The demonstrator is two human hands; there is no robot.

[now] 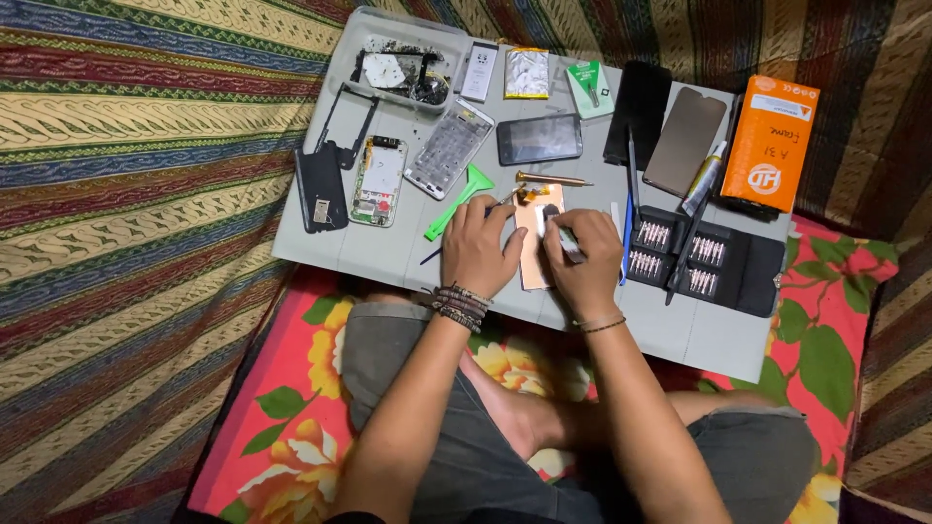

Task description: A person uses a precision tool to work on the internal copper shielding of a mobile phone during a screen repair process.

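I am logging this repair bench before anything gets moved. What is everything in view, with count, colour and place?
work board: one, grey, across the lap
copper-coloured panel: one, under both hands
green pry tool: one, left of the hands
screwdriver: one, brass-coloured, above the panel
bit case: one, black, open, right
orange box: one, far right
dark phones and screens: several, along the top
circuit board: one, left
parts tray: one, top left
left hand: on the panel
right hand: holding a small tool

I see bare forearms, a stack of dark beaded bracelets (459, 307) on my left wrist, a thin bangle (602, 325) on my right, and grey shorts (456, 427).
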